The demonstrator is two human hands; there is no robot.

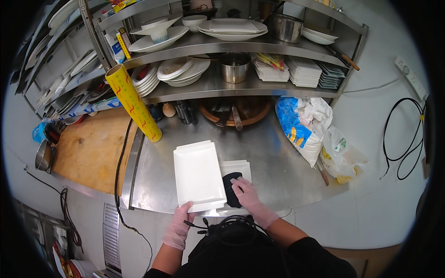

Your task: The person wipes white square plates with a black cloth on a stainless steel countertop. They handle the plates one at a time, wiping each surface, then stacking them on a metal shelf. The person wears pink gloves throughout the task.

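My left hand, in a pink glove, grips the near edge of a stack of white rectangular plates, with the thumb on the rim. The stack overlaps the left part of another pile of white rectangular plates at the front of the steel counter. On that second pile lies a dark cloth, partly covered by the upper stack. My right hand, also gloved, rests at the cloth with bent fingers; whether they pinch it is unclear.
A yellow printed roll stands at the left, beside a wooden board and a black cable. Plastic bags lie at the right. A round wooden vessel is at the back, below steel shelves of dishes and pots.
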